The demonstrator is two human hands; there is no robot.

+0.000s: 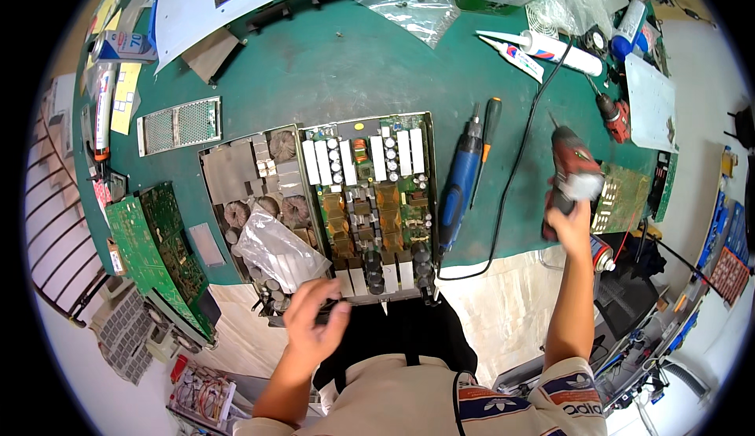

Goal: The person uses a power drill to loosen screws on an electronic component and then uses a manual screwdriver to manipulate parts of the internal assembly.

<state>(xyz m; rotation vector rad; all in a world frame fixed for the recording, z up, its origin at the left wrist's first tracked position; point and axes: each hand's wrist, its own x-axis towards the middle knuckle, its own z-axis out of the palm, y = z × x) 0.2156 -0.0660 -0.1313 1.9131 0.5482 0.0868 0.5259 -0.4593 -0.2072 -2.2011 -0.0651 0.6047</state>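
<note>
My right hand (572, 224) grips a red and black cordless drill (574, 161) at the right of the bench, its bit pointing away from me. My left hand (314, 318) hovers at the near edge of an opened power unit, fingers curved and apart, with nothing seen in them. Beside it lies a clear plastic bag (279, 251) with white pieces inside, resting on the unit's left half. The unit's right half is a circuit board (366, 192) in a metal frame, bearing white blocks, capacitors and copper-coloured coils.
A blue electric screwdriver (460, 180) with a black cord and an orange-black screwdriver (489, 133) lie right of the unit. A second red drill (613, 117) stands farther back. Green circuit boards (141, 228) are at left, a perforated metal plate (181, 125) behind them, glue tubes (562, 52) at the back right.
</note>
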